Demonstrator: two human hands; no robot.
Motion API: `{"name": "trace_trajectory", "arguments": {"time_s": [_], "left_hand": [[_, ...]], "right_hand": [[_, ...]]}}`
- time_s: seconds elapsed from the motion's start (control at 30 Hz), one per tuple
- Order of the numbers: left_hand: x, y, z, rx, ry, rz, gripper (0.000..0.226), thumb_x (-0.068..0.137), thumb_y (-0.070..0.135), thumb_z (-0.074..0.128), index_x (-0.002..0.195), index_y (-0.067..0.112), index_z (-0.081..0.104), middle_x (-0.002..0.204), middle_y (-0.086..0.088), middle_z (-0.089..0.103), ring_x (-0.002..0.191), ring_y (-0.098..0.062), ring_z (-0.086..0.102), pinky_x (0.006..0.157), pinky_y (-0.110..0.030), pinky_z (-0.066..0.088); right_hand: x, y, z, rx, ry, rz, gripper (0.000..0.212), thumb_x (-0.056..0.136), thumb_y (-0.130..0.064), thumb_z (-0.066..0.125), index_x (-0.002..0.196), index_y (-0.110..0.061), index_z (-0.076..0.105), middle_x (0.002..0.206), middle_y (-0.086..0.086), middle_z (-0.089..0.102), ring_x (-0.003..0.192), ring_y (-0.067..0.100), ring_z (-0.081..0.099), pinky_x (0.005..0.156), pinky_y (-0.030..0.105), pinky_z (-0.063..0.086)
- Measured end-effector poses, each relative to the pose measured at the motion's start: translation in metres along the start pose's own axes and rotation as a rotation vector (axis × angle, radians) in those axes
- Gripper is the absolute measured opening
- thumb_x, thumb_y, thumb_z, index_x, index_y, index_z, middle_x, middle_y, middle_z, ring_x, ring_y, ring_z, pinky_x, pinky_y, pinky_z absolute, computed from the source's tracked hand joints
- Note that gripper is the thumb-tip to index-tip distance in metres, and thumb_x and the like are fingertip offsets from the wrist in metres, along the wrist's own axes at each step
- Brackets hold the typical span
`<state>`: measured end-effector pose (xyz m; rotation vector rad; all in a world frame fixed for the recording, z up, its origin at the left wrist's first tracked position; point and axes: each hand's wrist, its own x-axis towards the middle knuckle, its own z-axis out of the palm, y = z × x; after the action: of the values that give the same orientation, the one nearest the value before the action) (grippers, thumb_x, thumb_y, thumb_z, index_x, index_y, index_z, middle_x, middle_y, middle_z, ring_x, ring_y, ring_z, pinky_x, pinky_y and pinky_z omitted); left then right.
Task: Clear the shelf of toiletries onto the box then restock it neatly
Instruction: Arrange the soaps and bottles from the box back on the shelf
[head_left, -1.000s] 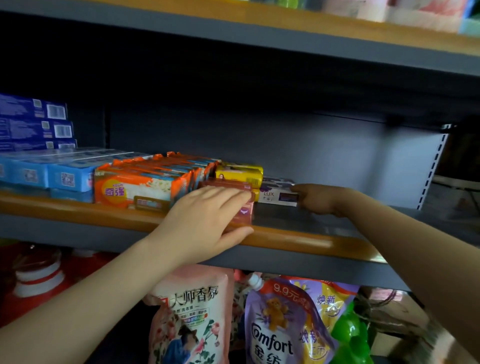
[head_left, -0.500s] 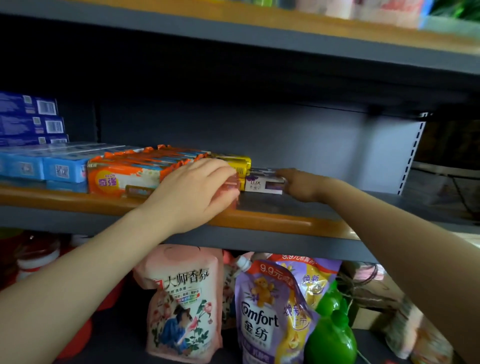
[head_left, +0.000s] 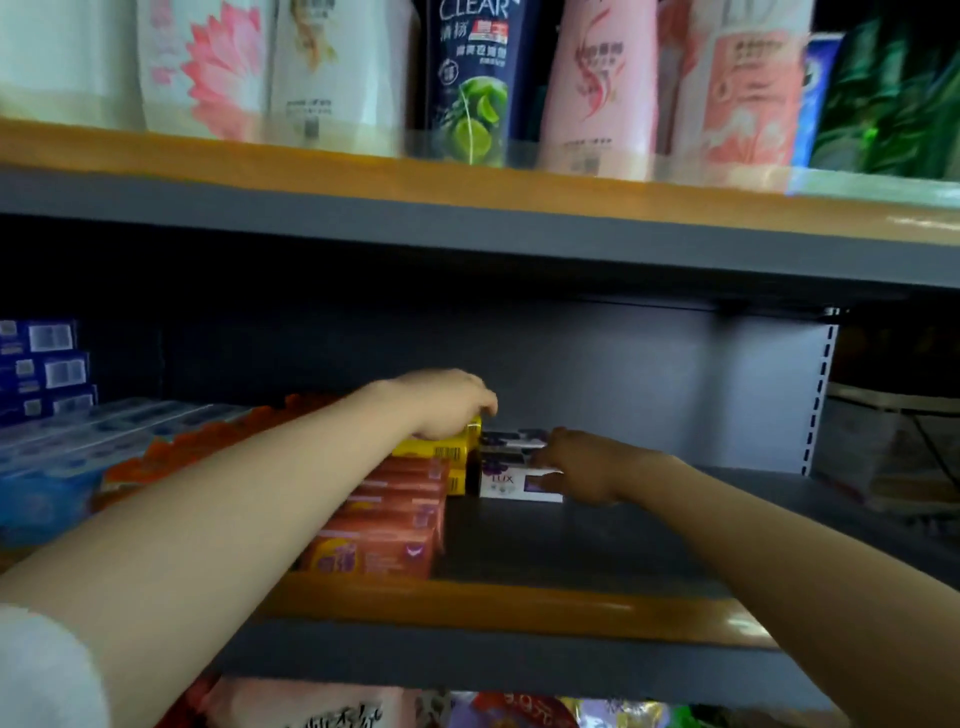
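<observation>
Mid-frame, deep on the grey shelf (head_left: 597, 540): left hand (head_left: 447, 402) laid palm-down over the top yellow soap box (head_left: 441, 447), fingers bent over its far edge, seemingly grasping it, though the fingertips are hidden behind the box. Just right of it, right hand (head_left: 582, 467) against the white and purple Lux soap box (head_left: 511, 483), fingers curled at its right end and top; whether truly gripping or only pressing cannot be told. More purple-topped boxes stacked behind it, blurred. Yellow boxes stacked two high, touching the Lux box on their right.

In front of the yellow stack, toward the lower centre: a row of pink-red soap boxes (head_left: 384, 525) running back from the orange shelf lip (head_left: 467, 603). Left of these, partly hidden by the left forearm, orange soap packs (head_left: 208, 447), then pale blue toothpaste boxes (head_left: 57, 457) at the left edge, with dark blue boxes (head_left: 44, 371) stacked behind at upper left.

Across the top of the frame, on the shelf above: upright shampoo bottles (head_left: 472, 78), one dark blue marked CLEAR, others white, pink and green. Bottom edge: tops of refill pouches (head_left: 332, 712), cut off by the frame.
</observation>
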<state>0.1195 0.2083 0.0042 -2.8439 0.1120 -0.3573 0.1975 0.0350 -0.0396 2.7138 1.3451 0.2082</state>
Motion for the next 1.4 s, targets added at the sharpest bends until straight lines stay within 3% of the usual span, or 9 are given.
{"name": "trace_trajectory", "arguments": {"time_s": [0.13, 0.23, 0.33, 0.57, 0.87, 1.0, 1.13, 1.23, 1.4], "left_hand": [[0.029, 0.002, 0.012, 0.045, -0.278, 0.015, 0.039, 0.100, 0.027, 0.032, 0.135, 0.019, 0.047, 0.143, -0.004, 0.041, 0.126, -0.024, 0.042, 0.105, -0.036, 0.035], [0.032, 0.000, 0.017, 0.093, -0.386, 0.011, 0.043, 0.101, 0.033, 0.025, 0.143, 0.027, 0.035, 0.155, 0.004, 0.018, 0.138, -0.024, 0.020, 0.111, -0.032, 0.021], [0.033, -0.002, 0.016, 0.183, -0.403, 0.046, 0.046, 0.100, 0.034, 0.024, 0.146, 0.035, 0.022, 0.156, 0.011, 0.008, 0.139, -0.022, 0.014, 0.110, -0.036, 0.021], [0.048, 0.000, 0.019, 0.307, -0.416, 0.096, 0.050, 0.096, 0.041, 0.030, 0.144, 0.027, 0.030, 0.146, 0.006, 0.032, 0.130, -0.020, 0.025, 0.105, -0.036, 0.029], [0.037, -0.001, 0.019, 0.322, -0.390, 0.129, 0.044, 0.096, 0.041, 0.029, 0.118, 0.019, 0.060, 0.125, 0.006, 0.043, 0.113, -0.019, 0.034, 0.095, -0.036, 0.036], [0.034, -0.003, 0.020, 0.323, -0.365, 0.151, 0.043, 0.096, 0.041, 0.031, 0.126, 0.022, 0.055, 0.138, 0.009, 0.040, 0.124, -0.017, 0.029, 0.101, -0.036, 0.031], [0.042, -0.010, 0.024, 0.209, -0.433, 0.067, 0.055, 0.085, 0.053, 0.032, 0.131, 0.029, 0.049, 0.141, 0.009, 0.040, 0.129, -0.019, 0.027, 0.104, -0.042, 0.032], [0.051, -0.012, 0.025, 0.209, -0.473, 0.004, 0.082, 0.054, 0.070, 0.022, 0.125, 0.038, 0.049, 0.137, 0.007, 0.038, 0.123, -0.024, 0.033, 0.100, -0.044, 0.036], [0.058, -0.006, 0.022, 0.227, -0.511, -0.047, 0.071, 0.062, 0.066, 0.028, 0.126, 0.038, 0.047, 0.128, 0.001, 0.036, 0.123, -0.027, 0.030, 0.101, -0.045, 0.036]], "right_hand": [[0.015, 0.004, -0.005, 0.184, 0.014, 0.034, 0.063, 0.085, -0.043, 0.062, 0.137, -0.018, 0.037, 0.137, 0.010, 0.037, 0.121, 0.026, 0.042, 0.101, 0.037, 0.039], [0.023, 0.009, 0.003, 0.219, -0.101, 0.063, 0.072, 0.087, -0.044, 0.060, 0.145, -0.022, 0.025, 0.146, 0.007, 0.033, 0.135, 0.026, 0.028, 0.108, 0.038, 0.029], [0.027, 0.010, 0.007, 0.379, -0.120, 0.068, 0.068, 0.085, -0.039, 0.064, 0.142, -0.021, 0.031, 0.140, 0.004, 0.044, 0.125, 0.020, 0.043, 0.104, 0.030, 0.033], [0.028, 0.020, 0.013, 0.283, -0.117, 0.092, 0.059, 0.086, -0.044, 0.061, 0.135, -0.018, 0.042, 0.131, 0.005, 0.053, 0.115, 0.020, 0.052, 0.101, 0.033, 0.041], [0.028, 0.024, 0.030, 0.385, 0.061, 0.113, 0.081, 0.081, -0.040, 0.067, 0.143, -0.012, 0.023, 0.135, 0.012, 0.043, 0.121, 0.024, 0.046, 0.102, 0.036, 0.041], [0.030, 0.023, 0.028, 0.403, 0.049, 0.107, 0.087, 0.081, -0.040, 0.068, 0.145, -0.010, 0.019, 0.141, 0.012, 0.039, 0.126, 0.025, 0.042, 0.105, 0.037, 0.038], [0.034, 0.027, 0.026, 0.203, -0.013, 0.032, 0.078, 0.087, -0.048, 0.055, 0.149, -0.017, 0.018, 0.154, 0.006, 0.020, 0.134, 0.025, 0.033, 0.111, 0.041, 0.031], [0.037, 0.032, 0.023, 0.142, -0.037, 0.043, 0.073, 0.088, -0.053, 0.050, 0.147, -0.020, 0.023, 0.148, 0.006, 0.035, 0.128, 0.025, 0.042, 0.106, 0.041, 0.037], [0.036, 0.034, 0.026, 0.195, -0.013, 0.021, 0.063, 0.090, -0.045, 0.053, 0.142, -0.017, 0.032, 0.140, 0.008, 0.044, 0.121, 0.024, 0.048, 0.102, 0.035, 0.040]]}}
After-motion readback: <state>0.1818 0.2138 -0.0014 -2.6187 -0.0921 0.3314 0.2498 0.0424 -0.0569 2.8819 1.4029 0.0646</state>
